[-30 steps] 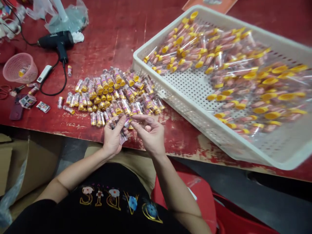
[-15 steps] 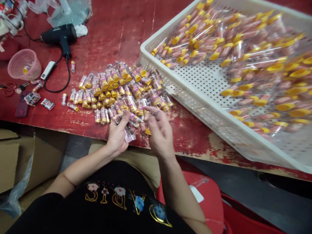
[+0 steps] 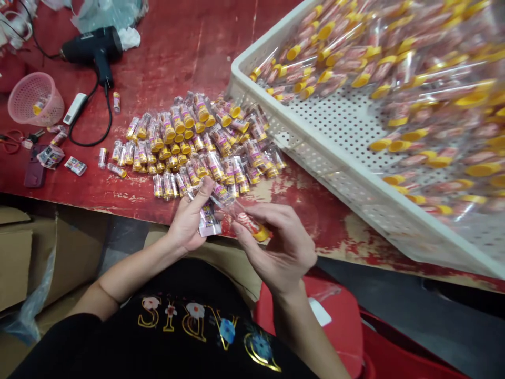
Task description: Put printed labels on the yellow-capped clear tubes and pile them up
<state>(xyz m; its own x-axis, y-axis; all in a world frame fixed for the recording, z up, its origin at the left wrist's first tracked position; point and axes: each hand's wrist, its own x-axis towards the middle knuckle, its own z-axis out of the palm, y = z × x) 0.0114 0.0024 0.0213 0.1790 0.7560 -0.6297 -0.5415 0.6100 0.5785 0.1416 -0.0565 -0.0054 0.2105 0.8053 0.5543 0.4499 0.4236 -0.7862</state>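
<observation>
My left hand (image 3: 188,217) is closed around a small bundle of printed plastic sleeves (image 3: 210,222), the thumb pressing on top. My right hand (image 3: 288,245) pinches a clear tube with a yellow cap (image 3: 251,225), which has something red-and-white striped inside. The tube tilts, its cap toward my right palm and its clear end pointing at my left fingers. A sleeve in my left hand meets that clear end; I cannot tell whether it goes round it. Just beyond both hands lies a pile of sleeved yellow-capped tubes (image 3: 177,126).
A white perforated crate (image 3: 335,176) holds many yellow-capped tubes at the right. Leftward lie a black heat gun (image 3: 94,47) with its cord, a pink basket (image 3: 35,97), red scissors (image 3: 13,141) and a purple phone-like object (image 3: 34,173). A red stool (image 3: 335,326) stands below the table edge.
My right hand has turned and moved right and down, so the capped tube between its fingers now shows. The left hand has hardly moved and keeps its sleeves.
</observation>
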